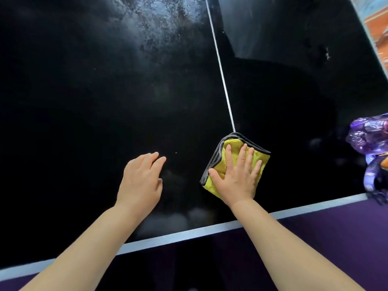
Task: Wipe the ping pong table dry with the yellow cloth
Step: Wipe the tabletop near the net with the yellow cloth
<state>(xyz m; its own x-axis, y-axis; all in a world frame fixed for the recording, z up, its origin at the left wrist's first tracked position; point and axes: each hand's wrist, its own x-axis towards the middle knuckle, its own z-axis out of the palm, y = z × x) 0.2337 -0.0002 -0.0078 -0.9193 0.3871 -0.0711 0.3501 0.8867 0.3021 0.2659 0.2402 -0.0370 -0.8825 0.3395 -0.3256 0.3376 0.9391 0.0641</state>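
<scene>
From the head camera, the ping pong table (84, 101) fills most of the view. Its top is dark, nearly black, and glossy. A thin white centre line (220, 66) runs from the far edge of the view down towards the near side, slanting a little to the right. A pale edge band (189, 233) marks the table's near border.

The yellow cloth (218, 162) lies flat on the table top at the near end of the centre line, close to the near edge and right of the middle. It is folded into a thick square pad, yellow on top, with grey layers showing along its far and left edges. The right hand (237, 175) lies palm-down on the cloth with the fingers straight and spread and the thumb out to the left, pressing flat rather than gripping.

The left hand (140, 177) is left of the cloth and apart from it, over bare table. It is palm-down with straight fingers held together and holds nothing. Whether its fingertips touch the surface cannot be told.

Far from the hands, left of the centre line, a greyish mottled smear (155, 24) shows on the table top. At the right edge of the view a crumpled, shiny purple plastic item (369, 139) sits on the table. In the far right corner there is something orange and patterned (375, 24), too blurred to name. Nearer than the edge band, the area below the table is dark purple (315, 238).
</scene>
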